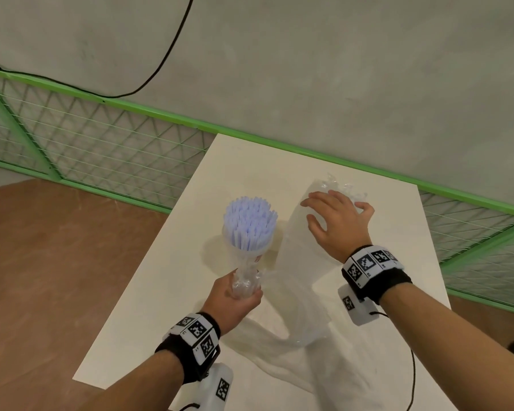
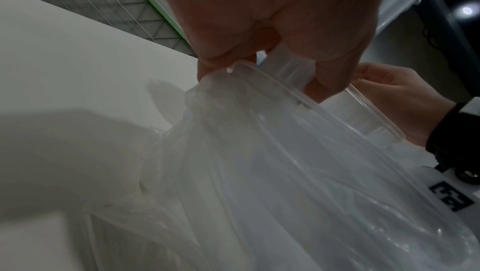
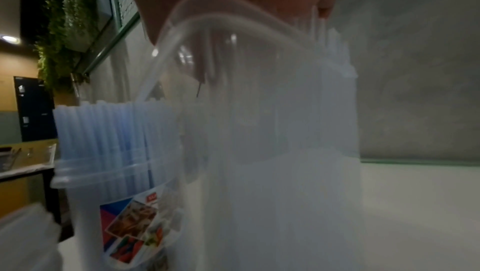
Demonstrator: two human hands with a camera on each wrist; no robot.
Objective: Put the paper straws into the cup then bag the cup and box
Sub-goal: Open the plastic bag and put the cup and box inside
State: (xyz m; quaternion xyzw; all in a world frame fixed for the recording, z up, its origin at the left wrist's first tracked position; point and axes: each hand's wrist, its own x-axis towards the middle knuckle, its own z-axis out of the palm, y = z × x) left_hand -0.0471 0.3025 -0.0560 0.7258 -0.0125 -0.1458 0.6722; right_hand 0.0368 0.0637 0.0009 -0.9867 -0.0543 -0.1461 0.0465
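A clear cup [image 1: 247,253] packed with pale blue paper straws [image 1: 249,222] stands upright on the white table [image 1: 161,307]; the right wrist view shows the cup [image 3: 116,193] with a printed label. My left hand [image 1: 235,295] grips the gathered edge of a clear plastic bag [image 1: 279,360] just in front of the cup. My right hand [image 1: 336,223] holds the top rim of a clear plastic box [image 1: 297,262], to the right of the cup. The box's lower end meets the bag's film; how far inside it sits I cannot tell.
The bag trails over the table towards its near edge. A green mesh fence [image 1: 101,137] runs behind the table along a grey wall, with a black cable [image 1: 166,60] hanging over it. Brown floor [image 1: 57,262] lies left of the table.
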